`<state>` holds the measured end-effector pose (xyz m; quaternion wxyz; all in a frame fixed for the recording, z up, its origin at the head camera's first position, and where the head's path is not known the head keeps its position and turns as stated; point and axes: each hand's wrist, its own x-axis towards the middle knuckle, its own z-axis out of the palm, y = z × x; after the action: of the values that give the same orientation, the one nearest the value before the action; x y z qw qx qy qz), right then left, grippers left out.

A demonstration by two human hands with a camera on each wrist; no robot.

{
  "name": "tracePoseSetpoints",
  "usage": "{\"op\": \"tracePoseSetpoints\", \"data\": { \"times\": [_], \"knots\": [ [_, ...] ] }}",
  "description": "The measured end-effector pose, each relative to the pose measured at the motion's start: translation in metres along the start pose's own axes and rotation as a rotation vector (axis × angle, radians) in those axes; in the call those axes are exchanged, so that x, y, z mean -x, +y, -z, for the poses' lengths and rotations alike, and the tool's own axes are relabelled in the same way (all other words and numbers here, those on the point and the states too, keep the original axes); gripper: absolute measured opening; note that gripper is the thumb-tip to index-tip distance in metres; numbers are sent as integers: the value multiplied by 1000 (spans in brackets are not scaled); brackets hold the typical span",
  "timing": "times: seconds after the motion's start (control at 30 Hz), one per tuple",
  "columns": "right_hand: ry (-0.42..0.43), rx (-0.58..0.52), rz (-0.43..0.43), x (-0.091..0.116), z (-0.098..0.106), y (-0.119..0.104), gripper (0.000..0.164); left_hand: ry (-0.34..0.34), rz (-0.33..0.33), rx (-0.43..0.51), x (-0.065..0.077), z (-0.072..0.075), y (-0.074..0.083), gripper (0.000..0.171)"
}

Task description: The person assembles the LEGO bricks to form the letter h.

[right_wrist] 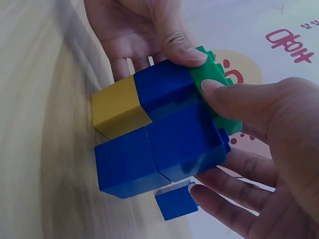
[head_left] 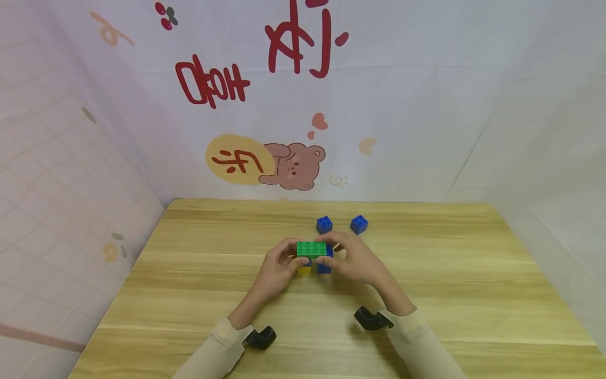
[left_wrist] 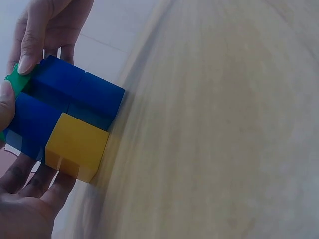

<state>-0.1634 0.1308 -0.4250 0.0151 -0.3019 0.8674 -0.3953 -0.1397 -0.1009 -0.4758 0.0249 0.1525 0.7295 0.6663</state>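
Note:
Both hands meet around a small build of toy building bricks on the wooden table. A long green brick (head_left: 311, 248) with two rows of studs lies across the top of two short stacks. One stack has a blue brick (right_wrist: 163, 85) above a yellow brick (right_wrist: 119, 107); the other is two blue bricks (right_wrist: 154, 154). My left hand (head_left: 278, 269) pinches the green brick's left end, fingers behind the yellow-and-blue stack. With its thumb on the green brick's near side, my right hand (head_left: 359, 260) holds the right end. Some blue studs stick out beside the green brick there.
Two loose blue bricks, one on the left (head_left: 324, 225) and one on the right (head_left: 359, 224), stand behind the build. A printed white cloth (head_left: 402, 105) hangs at the table's back edge. Black wrist mounts (head_left: 261, 337) stick out from both sleeves.

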Motion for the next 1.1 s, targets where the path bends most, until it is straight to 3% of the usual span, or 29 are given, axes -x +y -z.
{"op": "tracePoseSetpoints", "data": {
  "times": [0.57,1.1],
  "knots": [
    [37,-76,-61,5,17,8,40,5,8,-11,0,0,0,32],
    [178,3,-69,7,23,37,47,-13,1,-11,-1,1,-2,34]
  ]
}}
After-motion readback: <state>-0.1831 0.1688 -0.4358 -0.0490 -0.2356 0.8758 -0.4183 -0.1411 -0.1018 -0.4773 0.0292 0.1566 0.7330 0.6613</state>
